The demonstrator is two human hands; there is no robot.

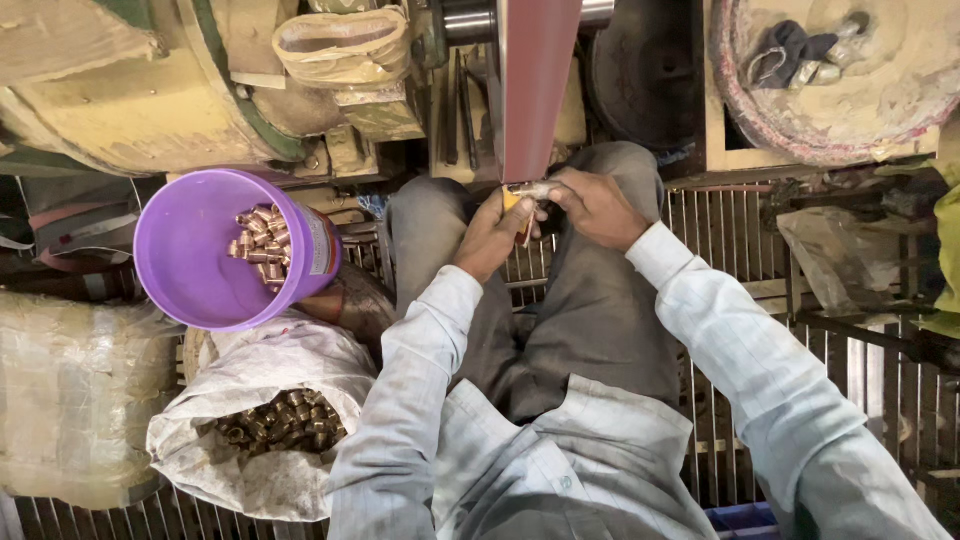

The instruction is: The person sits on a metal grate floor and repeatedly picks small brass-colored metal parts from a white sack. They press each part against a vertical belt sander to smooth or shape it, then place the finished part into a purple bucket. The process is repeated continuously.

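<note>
Right, the small metal piece (pixel 527 192) sits at the near end of the reddish sanding belt (pixel 538 80), pinched between both hands just above the person's knees. Its long axis runs roughly left-right, across the belt, which itself runs near-to-far. A bit of yellow shows under the piece; can't tell if that's a pad or part of a holder.

Left hand (pixel 492 235) comes up from the near-left, fingers curled closed with thumb and forefinger gripping the left end of the piece. Right hand (pixel 598 208) comes in from the right, fingers bunched together on the right end. Both are in contact with it, neither clearly nearer; the right hand sits slightly farther up toward the belt.

Outward: grey trousers (pixel 590 300) directly under the hands, metal grate floor (pixel 760 260) to the right. To the left, well apart from the hands, a purple bucket (pixel 190 260) holds a small heap of brass-coloured parts (pixel 262 245). Nearer on the left, an open white sack (pixel 260 400) holds more of the same parts. The left hand is the closer one to both bucket and sack. Far right: a round worn wheel (pixel 830 90) with a rag on it.
</note>
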